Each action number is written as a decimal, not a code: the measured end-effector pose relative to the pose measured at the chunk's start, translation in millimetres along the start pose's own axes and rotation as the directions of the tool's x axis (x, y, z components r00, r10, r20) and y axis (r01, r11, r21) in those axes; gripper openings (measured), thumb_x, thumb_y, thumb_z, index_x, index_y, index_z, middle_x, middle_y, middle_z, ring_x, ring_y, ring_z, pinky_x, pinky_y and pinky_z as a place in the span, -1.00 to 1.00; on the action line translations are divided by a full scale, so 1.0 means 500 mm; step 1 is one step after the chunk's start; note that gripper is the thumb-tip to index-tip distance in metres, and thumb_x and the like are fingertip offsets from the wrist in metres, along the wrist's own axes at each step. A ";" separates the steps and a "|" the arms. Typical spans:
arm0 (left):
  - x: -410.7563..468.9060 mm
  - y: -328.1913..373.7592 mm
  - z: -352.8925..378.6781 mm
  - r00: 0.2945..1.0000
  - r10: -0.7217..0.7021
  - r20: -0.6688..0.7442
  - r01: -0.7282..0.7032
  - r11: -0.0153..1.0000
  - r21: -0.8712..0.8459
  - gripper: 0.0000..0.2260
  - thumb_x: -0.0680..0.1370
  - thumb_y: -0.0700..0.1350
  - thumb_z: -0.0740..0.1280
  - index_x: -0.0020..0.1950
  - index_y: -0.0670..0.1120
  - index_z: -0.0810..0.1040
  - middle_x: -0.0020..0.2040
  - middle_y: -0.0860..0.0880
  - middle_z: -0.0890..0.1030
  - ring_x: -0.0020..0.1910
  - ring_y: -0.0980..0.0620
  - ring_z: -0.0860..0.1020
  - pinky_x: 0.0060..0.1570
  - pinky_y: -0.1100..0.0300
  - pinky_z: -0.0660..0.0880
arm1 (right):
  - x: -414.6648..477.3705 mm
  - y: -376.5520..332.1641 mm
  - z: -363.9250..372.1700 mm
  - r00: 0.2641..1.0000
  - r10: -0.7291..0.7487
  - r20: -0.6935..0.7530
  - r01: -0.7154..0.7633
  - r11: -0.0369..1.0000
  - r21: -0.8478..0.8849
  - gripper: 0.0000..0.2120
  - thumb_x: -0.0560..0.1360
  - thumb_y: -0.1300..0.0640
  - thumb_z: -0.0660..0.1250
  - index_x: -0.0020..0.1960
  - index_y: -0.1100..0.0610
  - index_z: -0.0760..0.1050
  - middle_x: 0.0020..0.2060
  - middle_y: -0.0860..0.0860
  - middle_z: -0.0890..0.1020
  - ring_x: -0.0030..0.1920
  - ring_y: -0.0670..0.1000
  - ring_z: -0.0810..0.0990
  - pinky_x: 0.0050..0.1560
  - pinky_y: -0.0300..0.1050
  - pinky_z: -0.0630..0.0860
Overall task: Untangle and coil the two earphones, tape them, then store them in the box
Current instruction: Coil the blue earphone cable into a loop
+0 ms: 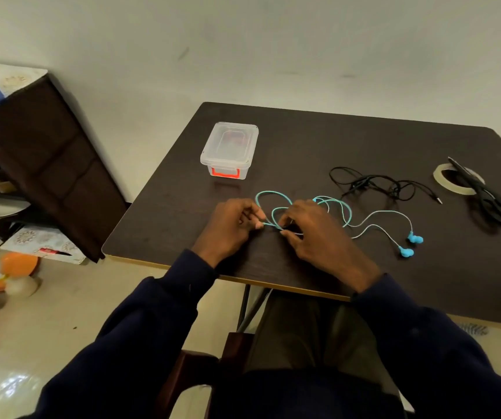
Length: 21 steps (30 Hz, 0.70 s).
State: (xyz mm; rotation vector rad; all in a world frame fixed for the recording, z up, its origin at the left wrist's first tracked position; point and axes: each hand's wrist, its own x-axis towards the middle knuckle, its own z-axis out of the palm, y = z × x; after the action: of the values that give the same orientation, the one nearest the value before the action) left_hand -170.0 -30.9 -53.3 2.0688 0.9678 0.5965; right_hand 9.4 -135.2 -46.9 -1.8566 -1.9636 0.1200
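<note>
Untangling stage, head view. The left hand (231, 225) pinches the teal earphone (347, 213) cable between thumb and fingertips. The right hand (312, 232) curls its fingers over the crossing strands just beside it, apparently nipping one strand at the thumb. The two hands sit close together, probably so that one anchors the cable while the other works a loop free. Slack loops fan out beyond both hands, and the two earbuds (411, 244) trail off to the outer side of the right hand, lying loose on the worktop (303, 137) where they cannot re-snag.

The black earphone (376, 184) lies untouched in its own tangle, ahead of the right hand and apart from the teal one. The box (229, 149), lid on, stands ahead of the left hand. The tape roll (454, 191) and the scissors (491, 198) resting across it wait well out past the right hand, probably kept together for the taping step. Judged from this layout, neither earphone is coiled yet.
</note>
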 end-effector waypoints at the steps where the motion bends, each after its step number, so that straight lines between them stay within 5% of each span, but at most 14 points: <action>1: 0.006 0.005 0.008 1.000 -0.007 0.012 0.007 1.000 0.000 -0.85 0.53 -0.31 0.45 -0.03 -0.06 0.65 -0.16 -0.03 0.69 -0.16 0.04 0.68 0.00 0.14 0.64 | -0.007 0.013 -0.012 1.000 0.011 -0.003 -0.011 1.000 -0.027 -0.92 0.51 0.18 0.45 -0.01 0.08 0.58 -0.04 -0.03 0.57 0.04 -0.02 0.48 0.05 -0.08 0.49; 4: 0.021 0.030 0.037 0.998 -0.001 0.060 0.000 1.000 0.013 -0.88 0.55 -0.28 0.43 -0.02 -0.07 0.67 -0.13 -0.03 0.70 -0.14 0.08 0.67 0.04 0.09 0.63 | -0.026 0.062 -0.050 0.996 0.091 0.004 -0.089 0.989 -0.117 -0.88 0.50 0.27 0.42 -0.01 0.10 0.61 -0.04 0.00 0.59 0.06 0.03 0.51 0.03 -0.09 0.49; 7: 0.036 0.061 0.057 0.994 0.020 0.106 -0.018 1.000 -0.014 -0.91 0.57 -0.24 0.43 -0.04 -0.07 0.69 -0.11 -0.01 0.70 -0.09 0.06 0.66 0.08 0.05 0.62 | -0.038 0.089 -0.079 0.992 0.113 -0.055 -0.120 0.984 -0.129 -0.67 0.45 0.30 0.43 0.20 0.13 0.59 0.13 0.04 0.60 0.19 0.05 0.51 0.21 -0.13 0.47; 11: 0.050 0.100 0.053 0.980 0.021 0.200 -0.002 0.996 -0.094 -0.92 0.60 -0.19 0.39 -0.02 -0.09 0.69 -0.11 -0.01 0.70 -0.11 0.14 0.64 0.00 0.18 0.58 | -0.031 0.053 -0.100 0.990 0.011 -0.143 0.019 0.977 0.211 -0.51 0.44 0.39 0.39 0.36 0.20 0.52 0.22 0.00 0.61 0.21 -0.13 0.57 0.26 -0.34 0.46; 13: 0.053 0.113 0.040 0.968 0.015 0.250 0.040 0.976 -0.215 -0.87 0.62 -0.26 0.33 0.03 -0.21 0.68 -0.13 -0.08 0.70 -0.19 0.16 0.60 -0.13 0.29 0.52 | -0.021 0.040 -0.099 0.987 -0.027 -0.157 0.073 0.953 0.295 -0.55 0.48 0.33 0.44 0.35 0.19 0.53 0.17 -0.01 0.65 0.15 -0.16 0.63 0.21 -0.32 0.53; 17: 0.055 0.114 0.005 0.944 -0.031 0.329 0.184 0.876 -0.445 -0.79 0.64 -0.35 0.23 0.10 -0.25 0.66 -0.24 -0.03 0.63 -0.27 0.15 0.50 -0.20 0.30 0.44 | -0.004 0.065 -0.109 0.975 -0.055 -0.213 0.098 0.976 0.195 -0.74 0.46 0.27 0.52 0.13 0.11 0.69 -0.07 -0.07 0.70 -0.10 -0.19 0.62 -0.06 -0.33 0.53; 21: 0.056 0.112 -0.033 0.841 0.049 0.539 0.347 0.715 -0.607 -0.79 0.63 -0.20 0.27 0.10 -0.21 0.68 -0.25 -0.04 0.53 -0.27 0.13 0.46 -0.22 0.33 0.45 | 0.000 0.093 -0.132 0.988 -0.035 -0.150 0.060 0.984 0.167 -0.88 0.48 0.20 0.51 0.02 0.08 0.73 -0.18 -0.15 0.69 -0.18 -0.21 0.56 -0.14 -0.33 0.39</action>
State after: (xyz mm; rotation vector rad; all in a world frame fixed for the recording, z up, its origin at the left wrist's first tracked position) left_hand -139.7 -25.1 3.5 1.3277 0.4697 0.2101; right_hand 77.0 -145.9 -3.7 -1.6600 -1.8362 0.1298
